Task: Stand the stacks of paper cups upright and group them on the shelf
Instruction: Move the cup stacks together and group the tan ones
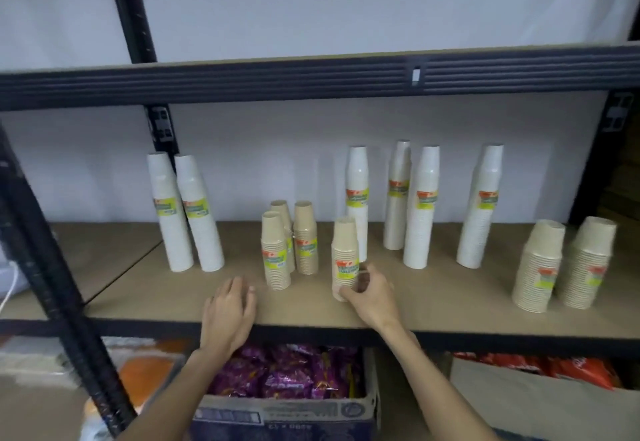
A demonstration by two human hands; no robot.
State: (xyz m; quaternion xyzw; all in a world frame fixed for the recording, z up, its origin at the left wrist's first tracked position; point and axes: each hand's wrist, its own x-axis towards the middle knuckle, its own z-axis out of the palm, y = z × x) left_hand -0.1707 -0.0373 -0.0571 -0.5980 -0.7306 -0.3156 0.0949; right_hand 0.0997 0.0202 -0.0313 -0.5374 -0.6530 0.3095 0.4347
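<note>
- Here, at lower centre of the frame, the right hand (pixel 372 293) is wrapped round the base of a short brown cup stack (pixel 344 257); thumb in front, fingers curled behind, a closed grip on the stack's lower part
- That stack stands upright on the shelf board (pixel 433 298), long axis vertical, closed cup bottoms pointing up, its label facing the camera
- The left hand (pixel 230 305) lies at lower centre-left, palm down, fingers loosely spread and extended over the front edge of the shelf board; it holds nothing; whether the fingertips touch the board I cannot tell
- Just left of the held stack, 3 brown cup stacks (pixel 275 253) stand upright close together; the held one is near them but apart
- At centre-left, 2 tall white cup stacks (pixel 199 215) stand side by side, leaning a little to the left in the wide-angle view
- Right of centre, 4 more white stacks (pixel 420 208) stand upright, spread along the back of the board; 1 of them is directly behind the held stack
- At the right edge, 2 wide brown stacks (pixel 540 267) stand upright, touching or nearly so
- Below the board, at bottom centre, a cardboard box (pixel 287 416) holds purple packets (pixel 277 371)
</note>
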